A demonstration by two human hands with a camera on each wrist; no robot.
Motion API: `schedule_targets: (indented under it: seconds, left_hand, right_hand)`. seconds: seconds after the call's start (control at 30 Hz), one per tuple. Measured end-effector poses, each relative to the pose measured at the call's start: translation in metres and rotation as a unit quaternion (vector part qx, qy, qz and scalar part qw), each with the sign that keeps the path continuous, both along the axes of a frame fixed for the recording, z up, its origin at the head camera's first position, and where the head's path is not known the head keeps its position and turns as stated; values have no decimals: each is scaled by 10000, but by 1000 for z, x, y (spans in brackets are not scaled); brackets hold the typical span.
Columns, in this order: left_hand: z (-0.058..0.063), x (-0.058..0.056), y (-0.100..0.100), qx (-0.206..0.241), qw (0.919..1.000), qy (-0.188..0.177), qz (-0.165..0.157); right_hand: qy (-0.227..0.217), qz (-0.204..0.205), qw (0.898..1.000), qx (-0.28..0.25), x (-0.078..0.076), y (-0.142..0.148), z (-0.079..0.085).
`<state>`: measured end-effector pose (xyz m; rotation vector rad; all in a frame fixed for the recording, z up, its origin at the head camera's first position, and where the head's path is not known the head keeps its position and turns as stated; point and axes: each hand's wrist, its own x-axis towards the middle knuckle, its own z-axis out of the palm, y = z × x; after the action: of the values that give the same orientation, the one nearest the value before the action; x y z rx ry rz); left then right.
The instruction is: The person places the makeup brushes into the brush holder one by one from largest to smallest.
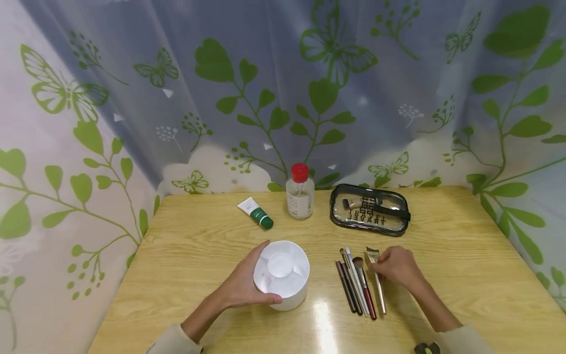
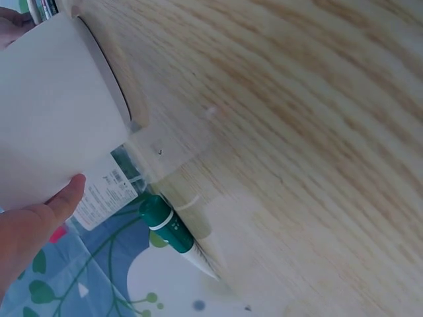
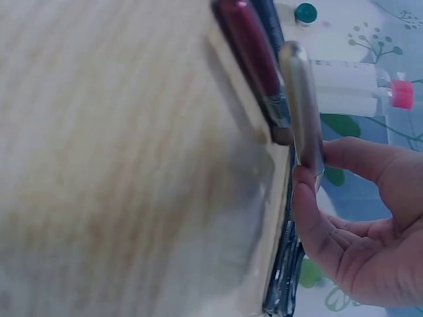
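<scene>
My left hand (image 1: 240, 282) grips a round white divided organizer (image 1: 289, 301) by its side, thumb at the front and fingers around the back. Its top faces up, showing a round middle cup with compartments around it. In the left wrist view the white wall (image 2: 59, 105) fills the upper left. My right hand (image 1: 398, 265) pinches a makeup brush (image 1: 381, 292) with a pale metallic handle, thumb against fingers near the bristle end. Just left of it, several makeup brushes (image 1: 368, 297) lie side by side, handles toward me; one handle is dark red, others black or white.
Behind the organizer lie a green and white tube (image 1: 257, 214) and a clear bottle (image 1: 300, 199) with a red cap. A transparent black-edged pouch (image 1: 370, 227) with items inside lies at the back right. A patterned curtain (image 1: 265, 98) hangs behind the wooden table (image 1: 190, 255).
</scene>
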<state>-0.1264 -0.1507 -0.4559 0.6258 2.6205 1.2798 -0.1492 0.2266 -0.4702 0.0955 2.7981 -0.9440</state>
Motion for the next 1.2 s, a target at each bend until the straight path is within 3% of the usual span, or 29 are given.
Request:
schedule_targets:
  seconds: [0.3, 0.5, 0.73, 0.9, 1.03, 1.2]
  left_hand:
    - [0, 0, -1, 69, 10000, -35, -14]
    - [-1, 1, -1, 28, 10000, -92, -6]
    - [-1, -1, -1, 13, 10000, -53, -39]
    - [-2, -1, -1, -7, 10000, -68, -63]
    - [-1, 0, 0, 32, 9998, -165, -79]
    - [1, 0, -1, 85, 9997, -213, -27]
  right_hand:
    - [193, 148, 9996, -130, -3, -4, 22]
    - [190, 217, 9982, -517, -5, -11, 35]
    - [719, 625, 9942, -509, -9, -26, 52]
    - [862, 664, 9908, -803, -11, -35, 58]
    - [1066, 613, 9859, -1136, -11, -41, 60]
    - [1336, 566, 9706, -1923, -13, -55, 68]
